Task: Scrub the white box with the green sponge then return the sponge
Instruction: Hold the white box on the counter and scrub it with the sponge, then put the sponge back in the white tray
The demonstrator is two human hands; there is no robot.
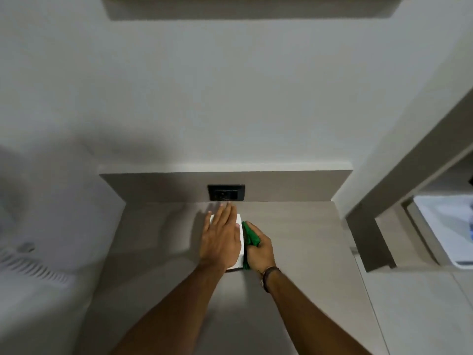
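Grey counter (294, 239); L hand (221, 242) covers white box (239, 221); outlet (226, 192) behind.

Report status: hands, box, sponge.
Left hand flat on box. Right hand presses sponge against box's right side. Nothing in the way.

green sponge (248, 233), white box (240, 245), black socket (226, 192)

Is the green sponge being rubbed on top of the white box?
No, the right hand presses the green sponge against the white box's right side.
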